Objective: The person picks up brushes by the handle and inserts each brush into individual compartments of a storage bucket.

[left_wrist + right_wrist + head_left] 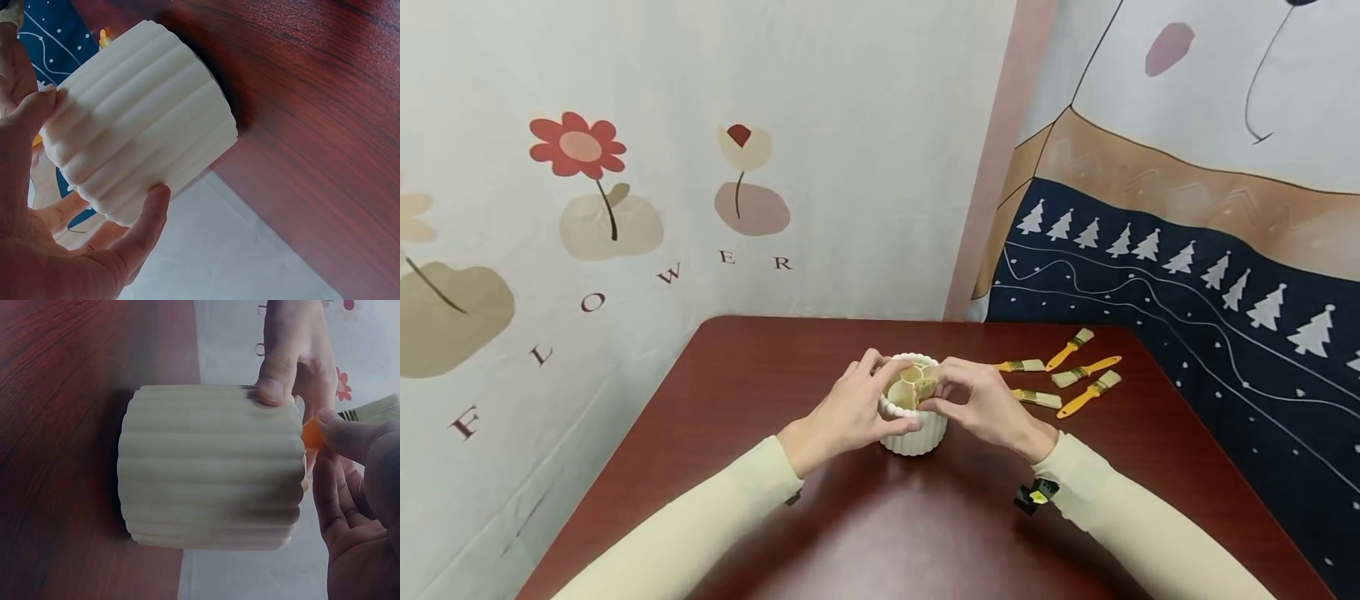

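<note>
A white ribbed holder (913, 435) stands upright on the table, its inside split into compartments around a central ring. My left hand (853, 402) grips it near the rim; in the left wrist view the thumb (37, 106) and fingertips (157, 195) press opposite sides of its wall. Between thumb and fingers, my right hand (981, 404) pinches a paintbrush by its orange handle (312, 435). The brush's pale bristles (378, 411) point up, away from the holder, while its handle end is at the opening. Which compartment it meets, I cannot tell.
Several more paintbrushes (1087, 394) with yellow handles lie scattered on the right part of the dark red table (760, 375), just beyond my right hand. Behind the table hangs a pale cloth (865, 167) with printed flowers; a dark blue tree-patterned cloth (1075, 275) borders the right.
</note>
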Motion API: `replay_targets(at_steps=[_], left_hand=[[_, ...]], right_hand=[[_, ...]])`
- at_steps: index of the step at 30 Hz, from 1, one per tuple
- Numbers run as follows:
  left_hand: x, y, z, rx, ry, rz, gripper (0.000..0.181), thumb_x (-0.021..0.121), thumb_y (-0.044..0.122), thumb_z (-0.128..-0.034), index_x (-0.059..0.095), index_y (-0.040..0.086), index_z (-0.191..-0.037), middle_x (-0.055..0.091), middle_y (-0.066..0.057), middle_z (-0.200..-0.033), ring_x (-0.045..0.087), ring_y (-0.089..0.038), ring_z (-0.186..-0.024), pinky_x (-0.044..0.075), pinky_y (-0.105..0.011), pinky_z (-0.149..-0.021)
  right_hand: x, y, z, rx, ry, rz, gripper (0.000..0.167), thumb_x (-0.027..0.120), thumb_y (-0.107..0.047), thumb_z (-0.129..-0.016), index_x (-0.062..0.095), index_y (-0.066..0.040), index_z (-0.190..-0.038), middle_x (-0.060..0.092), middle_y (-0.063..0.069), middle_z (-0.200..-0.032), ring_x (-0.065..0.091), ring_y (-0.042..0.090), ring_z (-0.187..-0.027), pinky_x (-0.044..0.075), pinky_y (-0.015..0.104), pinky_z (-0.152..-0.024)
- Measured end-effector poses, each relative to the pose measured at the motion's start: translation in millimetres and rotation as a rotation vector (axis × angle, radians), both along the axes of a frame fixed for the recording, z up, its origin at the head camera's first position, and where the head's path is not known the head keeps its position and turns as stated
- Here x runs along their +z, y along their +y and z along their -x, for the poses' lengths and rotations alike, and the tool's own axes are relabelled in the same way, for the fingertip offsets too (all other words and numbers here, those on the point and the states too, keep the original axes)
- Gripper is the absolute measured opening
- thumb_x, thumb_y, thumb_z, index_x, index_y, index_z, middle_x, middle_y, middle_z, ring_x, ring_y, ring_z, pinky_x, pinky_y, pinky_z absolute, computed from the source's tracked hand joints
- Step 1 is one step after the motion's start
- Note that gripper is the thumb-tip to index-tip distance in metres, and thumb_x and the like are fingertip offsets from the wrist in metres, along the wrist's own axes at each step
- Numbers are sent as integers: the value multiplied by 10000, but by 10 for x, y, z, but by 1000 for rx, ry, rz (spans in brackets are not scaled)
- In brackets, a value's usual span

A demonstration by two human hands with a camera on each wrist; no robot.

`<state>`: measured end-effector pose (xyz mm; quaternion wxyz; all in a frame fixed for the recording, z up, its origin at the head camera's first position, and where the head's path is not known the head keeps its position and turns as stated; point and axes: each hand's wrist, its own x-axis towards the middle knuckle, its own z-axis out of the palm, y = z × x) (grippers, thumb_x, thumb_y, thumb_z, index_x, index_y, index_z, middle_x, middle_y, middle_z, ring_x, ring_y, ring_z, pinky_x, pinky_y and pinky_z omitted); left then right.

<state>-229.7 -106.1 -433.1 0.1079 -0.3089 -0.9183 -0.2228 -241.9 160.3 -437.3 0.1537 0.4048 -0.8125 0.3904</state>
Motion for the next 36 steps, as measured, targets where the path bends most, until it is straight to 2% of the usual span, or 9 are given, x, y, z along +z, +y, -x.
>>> replay_targets(at_steps=[8, 12, 16, 22, 27, 31, 36], left_hand=[[-9, 8, -8, 6, -13, 12, 867, 952, 565, -956, 598, 214, -1666, 605, -147, -1393, 644, -372, -1126, 630, -531, -1020], [-12, 10, -5, 13, -17, 13, 868, 959, 559, -952, 598, 221, -1665, 604, -146, -1398, 640, -370, -1122, 633, -535, -1019], [-20, 9, -7, 13, -29, 3, 868, 958, 550, -955, 595, 217, -1670, 602, -146, -1400, 638, -366, -1125, 634, -545, -1016], [-19, 5, -1, 15, -50, -17, 872, 964, 540, -952, 593, 229, -1677, 597, -143, -1427, 644, -379, -1164, 631, -551, -1041], [-20, -4, 9, 12, -71, -36, 872, 964, 518, -957, 589, 214, -1684, 586, -165, -1495, 662, -412, -1258, 632, -583, -1087], [-13, -11, -1, 12, -110, -60, 877, 973, 491, -955, 584, 214, -1691, 564, -180, -1562, 645, -439, -1357, 624, -599, -1128], [2, -13, -12, 12, -150, -84, 878, 975, 452, -954, 577, 218, -1701, 534, -192, -1639, 616, -470, -1430, 603, -608, -1172]], right_hand=[[-56, 1, 0, -24, 21, -34, 302, 1019, -117, -907, 798, -220, -1084, 734, -75, -966, 713, 88, -867, 661, 331, -783], [-81, 32, 14, -16, 19, -16, 312, 1022, -118, -906, 816, -214, -1121, 754, -58, -976, 728, 100, -866, 668, 336, -779], [-102, 81, 10, -14, -18, 13, 334, 1023, -119, -906, 832, -213, -1164, 771, -44, -1012, 745, 110, -881, 691, 339, -789], [-92, 140, -26, -35, -50, 26, 427, 1029, -127, -901, 832, -215, -1269, 786, -32, -1101, 770, 127, -912, 709, 374, -816], [-59, 198, -44, -59, -50, 23, 478, 1029, -135, -900, 829, -197, -1330, 799, -7, -1184, 792, 169, -935, 690, 290, -834], [-66, 287, -36, -106, -71, 12, 512, 1034, -152, -896, 827, -170, -1364, 807, 5, -1249, 781, 179, -1033, 692, 270, -915], [-101, 462, -31, -196, -115, -35, 524, 1031, -188, -908, 825, -214, -1389, 806, -46, -1314, 738, 118, -1130, 691, 306, -975]])
